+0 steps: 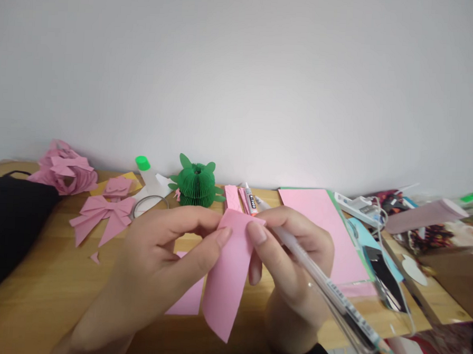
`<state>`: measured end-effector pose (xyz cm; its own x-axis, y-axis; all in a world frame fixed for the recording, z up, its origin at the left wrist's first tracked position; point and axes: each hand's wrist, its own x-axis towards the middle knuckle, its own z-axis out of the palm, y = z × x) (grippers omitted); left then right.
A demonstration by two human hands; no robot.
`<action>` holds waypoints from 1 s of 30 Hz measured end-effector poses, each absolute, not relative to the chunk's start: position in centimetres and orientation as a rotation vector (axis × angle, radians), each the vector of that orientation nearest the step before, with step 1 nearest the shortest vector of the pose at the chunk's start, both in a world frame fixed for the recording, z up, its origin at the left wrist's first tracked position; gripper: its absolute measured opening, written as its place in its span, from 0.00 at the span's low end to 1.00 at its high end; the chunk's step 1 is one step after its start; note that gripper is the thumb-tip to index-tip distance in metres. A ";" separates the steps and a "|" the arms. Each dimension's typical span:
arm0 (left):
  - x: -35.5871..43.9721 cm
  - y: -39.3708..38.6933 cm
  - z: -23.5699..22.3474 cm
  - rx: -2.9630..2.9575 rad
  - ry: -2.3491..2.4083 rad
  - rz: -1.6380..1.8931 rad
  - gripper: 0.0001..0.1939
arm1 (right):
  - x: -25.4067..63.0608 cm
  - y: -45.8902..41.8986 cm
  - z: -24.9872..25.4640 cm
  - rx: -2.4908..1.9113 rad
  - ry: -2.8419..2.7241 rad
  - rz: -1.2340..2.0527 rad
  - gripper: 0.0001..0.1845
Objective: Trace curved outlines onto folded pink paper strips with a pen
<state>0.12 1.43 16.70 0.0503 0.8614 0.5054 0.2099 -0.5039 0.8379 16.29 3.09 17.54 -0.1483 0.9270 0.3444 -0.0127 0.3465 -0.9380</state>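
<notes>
A strip of pink paper (227,282) hangs between my hands over the front of the table, its lower end curling. My left hand (164,258) pinches its upper left edge between thumb and finger. At the upper right corner, my right hand (295,259) grips the same strip with thumb and forefinger. A clear-barrelled pen (326,282) is also tucked in my right hand, slanting down toward the lower right. Behind the strip, a flat pink paper piece (188,296) lies on the wooden table (49,273), partly hidden by my left hand.
A pink paper bow (103,215), a green honeycomb paper ball (197,185), a green-capped glue bottle (147,172) and a glue tube (250,199) stand or lie toward the wall. Pink sheets (317,218), scissors (385,274) and a power strip (357,208) are on the right.
</notes>
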 end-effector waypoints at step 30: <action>-0.3 1.6 16.4 1.748 1.152 1.418 0.15 | 16.8 4.0 17.6 -0.839 -1.527 1.147 0.09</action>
